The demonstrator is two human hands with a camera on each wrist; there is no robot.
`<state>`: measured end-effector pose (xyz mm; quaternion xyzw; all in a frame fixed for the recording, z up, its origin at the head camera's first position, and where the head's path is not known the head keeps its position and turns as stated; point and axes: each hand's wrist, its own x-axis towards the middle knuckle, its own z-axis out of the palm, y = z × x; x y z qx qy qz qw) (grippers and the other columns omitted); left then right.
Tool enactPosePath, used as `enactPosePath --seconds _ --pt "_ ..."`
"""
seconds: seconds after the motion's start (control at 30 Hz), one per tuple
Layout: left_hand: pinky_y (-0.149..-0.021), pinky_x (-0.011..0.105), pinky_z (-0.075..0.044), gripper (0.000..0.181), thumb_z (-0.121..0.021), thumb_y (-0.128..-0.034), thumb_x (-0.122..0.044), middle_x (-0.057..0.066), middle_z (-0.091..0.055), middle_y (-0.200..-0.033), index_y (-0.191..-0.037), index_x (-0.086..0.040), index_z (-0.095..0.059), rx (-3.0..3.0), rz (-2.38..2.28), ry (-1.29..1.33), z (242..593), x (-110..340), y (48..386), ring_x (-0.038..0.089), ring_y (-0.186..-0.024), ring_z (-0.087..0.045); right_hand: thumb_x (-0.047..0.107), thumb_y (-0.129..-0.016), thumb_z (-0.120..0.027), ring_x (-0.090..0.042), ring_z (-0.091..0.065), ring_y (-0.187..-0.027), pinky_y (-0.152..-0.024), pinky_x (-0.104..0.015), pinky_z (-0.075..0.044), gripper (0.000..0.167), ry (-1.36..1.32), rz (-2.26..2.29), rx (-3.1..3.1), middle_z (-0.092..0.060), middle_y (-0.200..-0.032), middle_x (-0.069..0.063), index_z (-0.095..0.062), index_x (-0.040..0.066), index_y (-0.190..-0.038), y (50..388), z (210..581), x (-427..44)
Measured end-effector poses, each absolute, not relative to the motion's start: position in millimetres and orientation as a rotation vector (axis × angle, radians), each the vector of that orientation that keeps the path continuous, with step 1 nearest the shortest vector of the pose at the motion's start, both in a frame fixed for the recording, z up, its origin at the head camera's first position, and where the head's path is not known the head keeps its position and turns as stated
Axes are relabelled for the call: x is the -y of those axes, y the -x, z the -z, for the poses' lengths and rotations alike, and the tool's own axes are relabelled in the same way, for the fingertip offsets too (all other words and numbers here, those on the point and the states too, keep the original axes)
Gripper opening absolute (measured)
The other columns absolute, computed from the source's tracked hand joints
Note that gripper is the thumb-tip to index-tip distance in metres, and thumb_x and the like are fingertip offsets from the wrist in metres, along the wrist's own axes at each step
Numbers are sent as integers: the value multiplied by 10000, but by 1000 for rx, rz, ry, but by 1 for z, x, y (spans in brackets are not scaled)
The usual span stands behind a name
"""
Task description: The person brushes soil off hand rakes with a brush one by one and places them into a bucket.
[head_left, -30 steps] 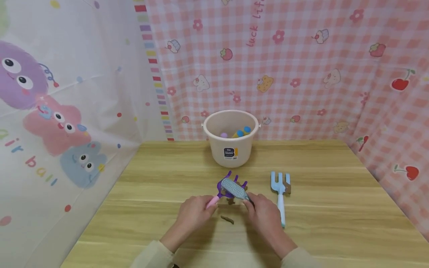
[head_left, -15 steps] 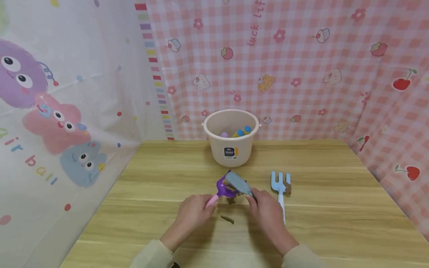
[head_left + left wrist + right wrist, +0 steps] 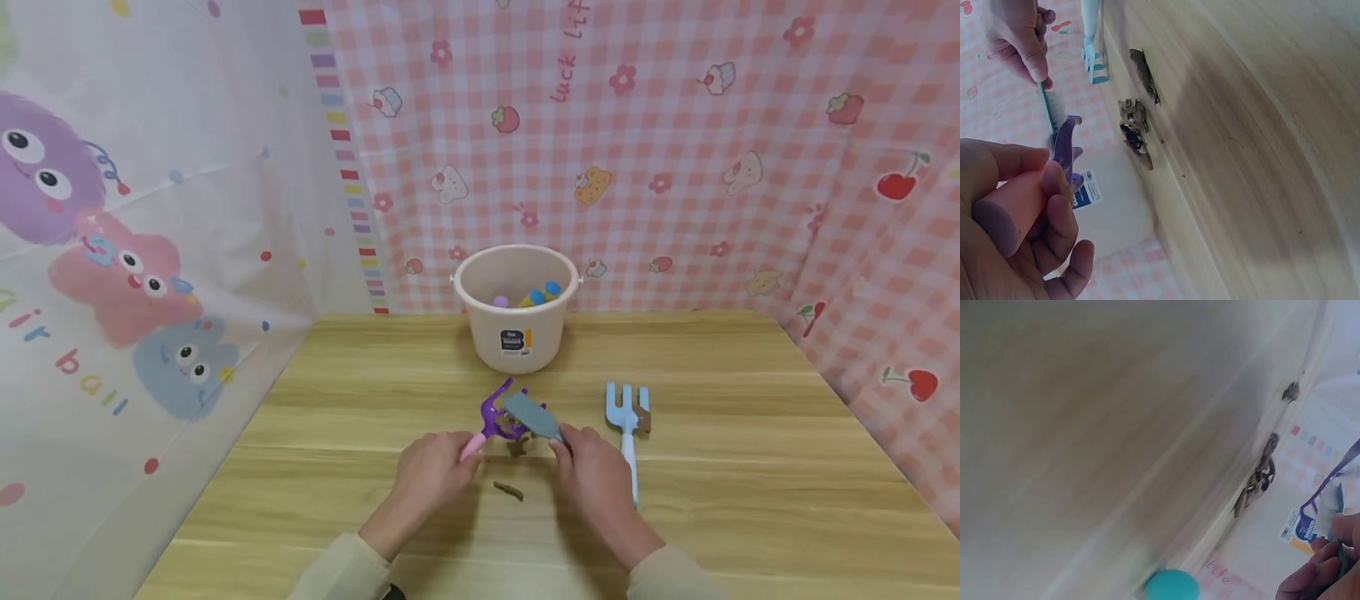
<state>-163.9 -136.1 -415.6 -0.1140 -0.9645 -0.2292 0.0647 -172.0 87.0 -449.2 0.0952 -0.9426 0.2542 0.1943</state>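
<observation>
My left hand (image 3: 431, 473) grips the pink handle of a small toy garden rake (image 3: 490, 415) with purple tines, held above the table. Brown, clay-like matter shows around its head. In my right hand (image 3: 597, 477) is a blue-grey brush (image 3: 529, 414), its head lying over the purple tines; pale bristles (image 3: 1055, 109) face the rake in the left wrist view. Below both tools, brown crumbled lumps (image 3: 1134, 128) lie on the table, with a thin brown strip (image 3: 508, 491) nearer me. The brush covers part of the rake head in the head view.
A cream bucket (image 3: 517, 337) stands behind the hands with purple, blue and yellow things inside. Right of my right hand, a light-blue toy fork (image 3: 628, 446) lies on the wooden table (image 3: 360, 383), brown matter on its tines. Patterned cloths hang at the back and sides.
The brush has shifted over the tines, first right, then slightly back left, and its head has tilted. The purple rake head has turned and moved a little left. Both hands keep their hold.
</observation>
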Motion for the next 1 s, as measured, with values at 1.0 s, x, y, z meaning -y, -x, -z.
enactPosePath --seconds 1.0 --pt "-439 283 -367 127 -656 -903 -189 -78 -463 -527 -787 -150 -691 2919 662 287 413 141 166 105 -453 -425 176 -919 -704 -291 -599 -610 -478 -426 -456 204 -240 -680 2616 -623 -763 -100 -706 52 -1080 178 453 -102"
